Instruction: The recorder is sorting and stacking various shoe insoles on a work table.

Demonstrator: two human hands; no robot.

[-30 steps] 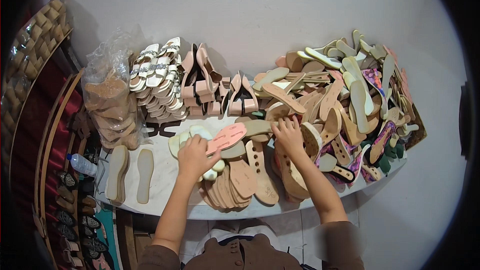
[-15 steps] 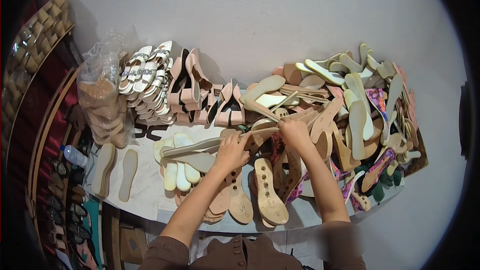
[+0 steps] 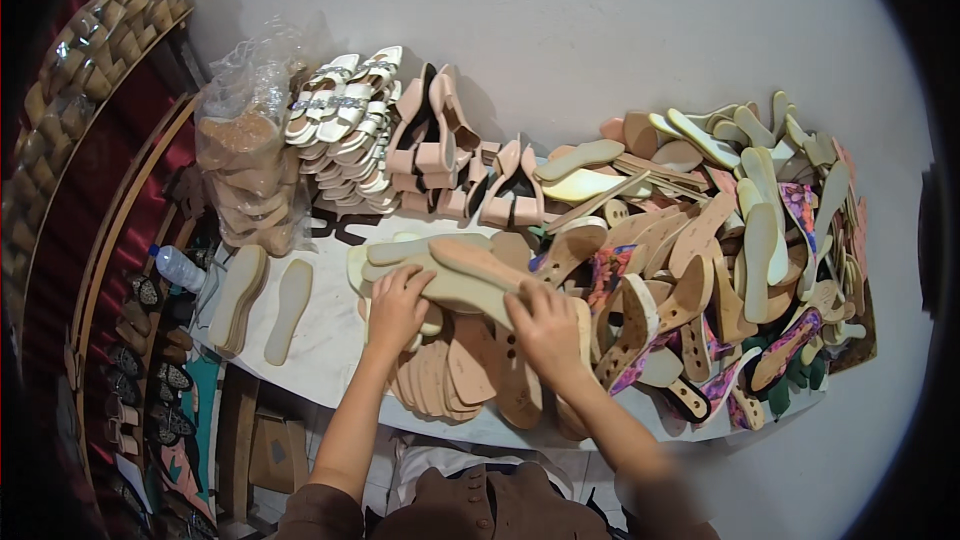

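Shoe insoles lie flat in front of me: a tan insole (image 3: 482,262) on top of a wider cream insole (image 3: 455,286). My left hand (image 3: 396,314) grips the cream insole near its left end, fingers bent over the edge. At the right end, my right hand (image 3: 546,328) closes round the insoles with its thumb and fingers. Behind them rests a grey-green insole (image 3: 395,252) over other pale insoles. Below my hands fans a stack of pinkish-tan insoles (image 3: 425,380). The undersides of both hands' grips are hidden.
A large heap of insoles, wooden-look soles and floral-patterned straps (image 3: 700,270) covers the table's right. White sandals (image 3: 345,120), pink heeled shoes (image 3: 435,155) and plastic-bagged soles (image 3: 250,180) stand at the back left. An insole stack (image 3: 238,295) lies left; a shoe rack (image 3: 130,360) curves beyond.
The long insoles, seen edge-on and slanting before, now lie flatter and nearer to me. My right hand has come down and left, my left hand left, and the whole view has shifted.
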